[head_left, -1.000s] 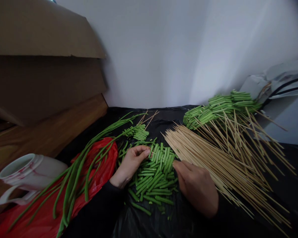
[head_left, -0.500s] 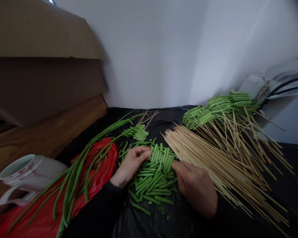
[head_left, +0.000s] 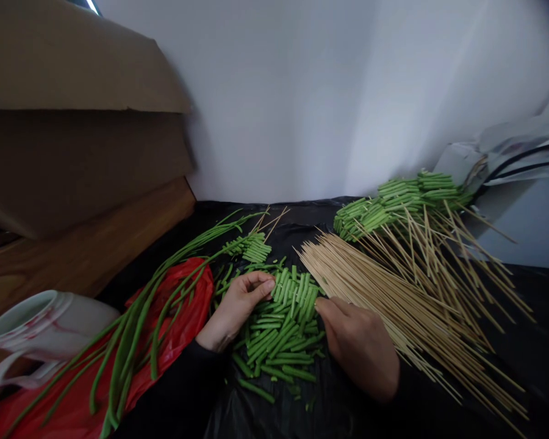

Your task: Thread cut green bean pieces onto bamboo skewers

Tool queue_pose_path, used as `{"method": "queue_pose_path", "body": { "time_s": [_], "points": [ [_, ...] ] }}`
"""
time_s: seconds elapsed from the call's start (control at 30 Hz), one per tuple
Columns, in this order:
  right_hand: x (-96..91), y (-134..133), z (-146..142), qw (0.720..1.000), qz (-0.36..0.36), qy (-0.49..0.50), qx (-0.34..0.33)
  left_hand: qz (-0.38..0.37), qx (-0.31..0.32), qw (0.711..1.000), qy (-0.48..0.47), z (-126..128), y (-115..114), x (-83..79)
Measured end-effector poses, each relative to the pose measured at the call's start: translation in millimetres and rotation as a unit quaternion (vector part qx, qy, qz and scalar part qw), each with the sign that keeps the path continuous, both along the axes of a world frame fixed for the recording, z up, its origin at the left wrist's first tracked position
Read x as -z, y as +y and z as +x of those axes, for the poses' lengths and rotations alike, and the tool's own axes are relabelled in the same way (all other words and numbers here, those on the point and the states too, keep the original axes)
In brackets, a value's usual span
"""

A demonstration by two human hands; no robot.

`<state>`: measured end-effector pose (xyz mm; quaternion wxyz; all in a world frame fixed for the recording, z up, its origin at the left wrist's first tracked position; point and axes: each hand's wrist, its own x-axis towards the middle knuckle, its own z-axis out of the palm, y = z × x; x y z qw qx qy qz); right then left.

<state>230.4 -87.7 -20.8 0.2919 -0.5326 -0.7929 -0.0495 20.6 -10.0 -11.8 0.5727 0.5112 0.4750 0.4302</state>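
A row of cut green bean pieces [head_left: 295,289], lying side by side as if threaded on a skewer, spans the gap between my hands. My left hand [head_left: 241,300] is closed, thumb and fingers pinching the row's left end. At the right end my right hand [head_left: 359,341] is closed too, its fingertips gripping the skewered row; the skewer itself is mostly hidden. Beneath lies a loose heap of cut green beans [head_left: 281,352]. Beyond my left hand rests a small finished-looking group of skewered beans [head_left: 256,250] with bare stick ends pointing away.
Bare bamboo skewers [head_left: 379,286] lie fanned to the right. Behind them is a stack of beans on skewers [head_left: 402,198]. Long uncut beans [head_left: 123,341] cross a red plastic bag [head_left: 165,360] at left, beside a white mug [head_left: 59,323]. A cardboard box [head_left: 82,140] stands far left; a wall [head_left: 274,110] rises behind.
Both hands keep the same hold on the bean row. The whole view has shifted slightly, with things appearing a little farther left.
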Motion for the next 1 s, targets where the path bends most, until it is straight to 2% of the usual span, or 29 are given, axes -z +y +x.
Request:
{"method": "queue_pose_path", "body": {
  "time_s": [0.23, 0.6, 0.77, 0.9, 1.0],
  "points": [
    [-3.0, 2, 5, 0.999, 0.044, -0.03, 0.002, -0.046, 0.003, 0.997, -0.054, -3, -1, -5.2],
    [-9.8, 10, 15, 0.993, 0.111, -0.05, 0.005, 0.005, 0.093, 0.994, -0.052, -7, -1, -5.3],
    [-18.7, 11, 15, 0.989, 0.136, -0.045, 0.034, -0.003, 0.064, 0.997, -0.051, -4, -3, -9.1],
    [-24.6, 10, 15, 0.976, 0.203, -0.016, 0.08, -0.023, 0.008, 0.997, -0.074, -7, 2, -8.9],
    [-25.8, 9, 16, 0.967, 0.241, -0.004, 0.087, -0.026, -0.036, 0.992, -0.117, -14, 8, -9.4]
  ]
}}
